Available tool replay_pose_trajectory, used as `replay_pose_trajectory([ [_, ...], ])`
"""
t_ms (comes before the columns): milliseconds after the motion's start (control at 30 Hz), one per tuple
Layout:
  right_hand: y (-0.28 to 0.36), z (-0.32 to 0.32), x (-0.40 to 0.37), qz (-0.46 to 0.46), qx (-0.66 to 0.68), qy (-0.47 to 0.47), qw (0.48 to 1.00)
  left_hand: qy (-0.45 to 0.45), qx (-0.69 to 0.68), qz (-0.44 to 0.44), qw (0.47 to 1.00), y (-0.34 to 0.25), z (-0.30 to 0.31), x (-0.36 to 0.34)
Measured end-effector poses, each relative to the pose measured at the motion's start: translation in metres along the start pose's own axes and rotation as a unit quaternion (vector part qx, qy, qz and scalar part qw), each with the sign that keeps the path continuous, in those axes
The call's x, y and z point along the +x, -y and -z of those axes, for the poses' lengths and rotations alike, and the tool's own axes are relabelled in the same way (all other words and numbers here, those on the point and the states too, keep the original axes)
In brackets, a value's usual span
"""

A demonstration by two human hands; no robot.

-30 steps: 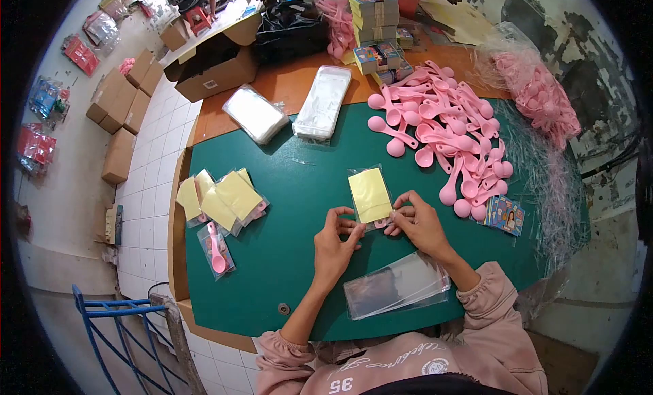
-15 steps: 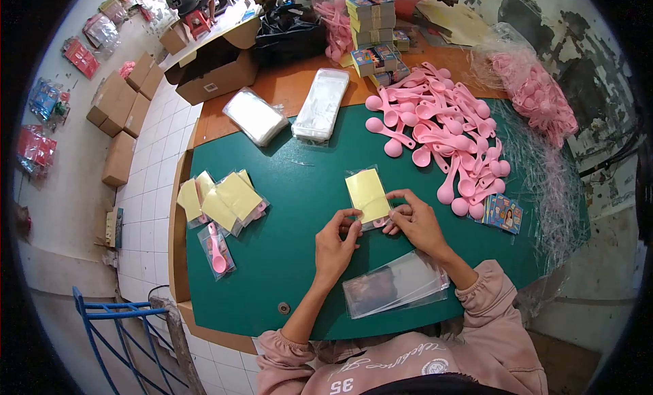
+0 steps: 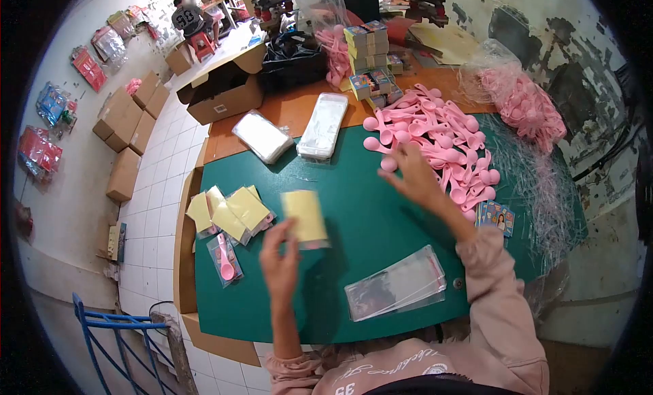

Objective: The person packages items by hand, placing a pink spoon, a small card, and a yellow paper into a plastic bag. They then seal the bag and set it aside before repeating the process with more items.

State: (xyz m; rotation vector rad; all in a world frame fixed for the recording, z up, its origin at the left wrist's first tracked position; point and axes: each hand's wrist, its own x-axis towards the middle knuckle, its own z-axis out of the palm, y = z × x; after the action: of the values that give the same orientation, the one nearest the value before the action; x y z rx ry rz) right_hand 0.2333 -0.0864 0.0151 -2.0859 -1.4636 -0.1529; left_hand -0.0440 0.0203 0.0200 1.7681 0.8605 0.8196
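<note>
My left hand [image 3: 279, 259] holds a filled clear packet [image 3: 306, 218] with a yellow card and a pink spoon inside, over the green table mat [image 3: 354, 211], a little right of a small pile of finished packets [image 3: 228, 215]. My right hand [image 3: 415, 177] is stretched out with fingers apart at the near edge of the heap of pink plastic spoons [image 3: 435, 136]. It holds nothing that I can see. Both hands are motion-blurred.
A stack of empty clear bags [image 3: 398, 289] lies near my chest. Small picture cards [image 3: 496, 218] sit right of the spoons. Two bundles of bags [image 3: 323, 126] lie at the mat's far edge, with an open carton [image 3: 224, 92], card boxes [image 3: 367, 55] and a bag of spoons [image 3: 527, 102] beyond.
My left hand has carried the packet leftward from the middle of the mat toward the finished pile. My right hand let go of it and reached up to the spoon heap.
</note>
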Motion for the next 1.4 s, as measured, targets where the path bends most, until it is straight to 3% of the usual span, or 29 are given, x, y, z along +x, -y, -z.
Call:
replay_pose_trajectory([
  [67, -0.035, -0.009, 0.045, -0.008, -0.105, -0.059, 0.993, -0.109, -0.010, 0.011, 0.994, 0.003, 0.037, 0.006],
  [133, -0.053, 0.001, 0.082, -0.144, -0.172, 0.088, 0.970, -0.169, 0.044, 0.032, 0.984, 0.029, 0.081, 0.019],
  [200, -0.101, -0.026, 0.093, -0.161, -0.138, 0.116, 0.970, -0.165, 0.109, 0.063, 0.978, 0.046, 0.115, 0.028],
  [267, -0.065, -0.009, 0.083, -0.256, -0.151, 0.152, 0.943, -0.159, 0.180, 0.074, 0.968, 0.072, 0.140, 0.036],
  [300, -0.062, -0.013, 0.074, -0.256, -0.149, 0.152, 0.943, -0.160, 0.182, 0.073, 0.967, 0.073, 0.141, 0.036],
  [367, -0.065, -0.016, 0.062, -0.199, -0.162, 0.107, 0.960, -0.146, 0.339, -0.046, 0.928, 0.076, 0.132, 0.036],
  [400, -0.064, -0.018, 0.056, -0.192, -0.167, 0.098, 0.962, -0.093, 0.364, 0.010, 0.927, 0.066, 0.121, 0.039],
  [433, -0.064, -0.017, 0.052, -0.194, -0.170, 0.102, 0.961, -0.089, 0.362, 0.013, 0.928, 0.056, 0.104, 0.038],
  [500, -0.062, -0.016, 0.048, -0.182, -0.167, 0.108, 0.963, -0.006, 0.515, 0.044, 0.856, 0.042, 0.075, 0.035],
  [667, -0.062, -0.018, 0.044, -0.185, -0.169, 0.105, 0.962, -0.052, 0.525, 0.037, 0.849, 0.059, 0.060, 0.059],
  [867, -0.062, -0.019, 0.045, -0.191, -0.165, 0.102, 0.962, -0.128, 0.538, 0.028, 0.833, 0.083, 0.088, 0.087],
  [900, -0.062, -0.019, 0.044, -0.192, -0.165, 0.103, 0.962, -0.126, 0.546, 0.003, 0.828, 0.086, 0.096, 0.092],
  [967, -0.062, -0.019, 0.044, -0.189, -0.160, 0.099, 0.964, -0.159, 0.580, -0.128, 0.788, 0.116, 0.120, 0.109],
  [1100, -0.062, -0.021, 0.043, -0.188, -0.175, 0.075, 0.964, -0.143, 0.580, -0.059, 0.800, 0.134, 0.160, 0.133],
  [1167, -0.061, -0.021, 0.042, -0.181, -0.172, 0.072, 0.966, -0.118, 0.521, -0.157, 0.830, 0.188, 0.205, 0.161],
  [1200, -0.061, -0.024, 0.042, -0.183, -0.168, 0.074, 0.966, -0.061, 0.629, -0.010, 0.775, 0.234, 0.248, 0.184],
  [1233, -0.063, -0.024, 0.043, -0.180, -0.174, 0.071, 0.966, -0.060, 0.630, -0.009, 0.774, 0.201, 0.235, 0.176],
  [1300, -0.065, -0.024, 0.042, -0.180, -0.180, 0.074, 0.964, -0.184, 0.540, 0.129, 0.811, 0.135, 0.214, 0.160],
  [1333, -0.064, -0.023, 0.041, -0.179, -0.177, 0.077, 0.965, -0.180, 0.542, 0.132, 0.810, 0.132, 0.215, 0.161],
  [1400, -0.061, -0.020, 0.043, -0.184, -0.177, 0.093, 0.962, -0.279, 0.488, 0.142, 0.814, 0.130, 0.223, 0.161],
])
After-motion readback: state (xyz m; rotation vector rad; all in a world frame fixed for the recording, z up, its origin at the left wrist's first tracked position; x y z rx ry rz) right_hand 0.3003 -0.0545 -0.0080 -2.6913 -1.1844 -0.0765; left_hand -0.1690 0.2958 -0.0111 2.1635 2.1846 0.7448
